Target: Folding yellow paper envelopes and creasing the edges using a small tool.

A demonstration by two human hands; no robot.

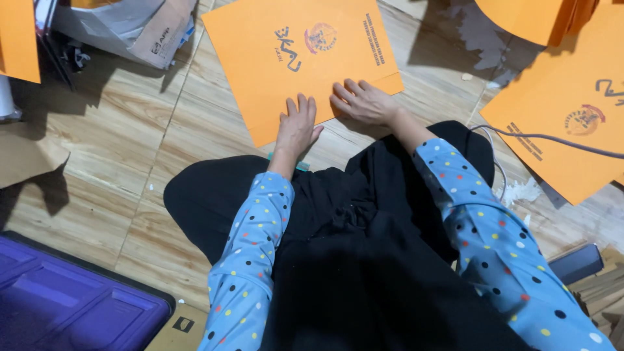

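An orange paper folder with a printed emblem lies flat on the wood-pattern floor in front of my knees. My left hand presses flat on its near edge, fingers together and pointing away from me. Just to the right, my right hand rests palm down on the same edge, fingers spread toward the left. Neither hand grips anything. Both arms wear blue sleeves with coloured dots, and dark cloth covers my lap.
More orange folders lie at the right, top right and top left. A cable crosses the right folder. A purple plastic lid sits bottom left, a paper-wrapped bundle top left, brown paper at left.
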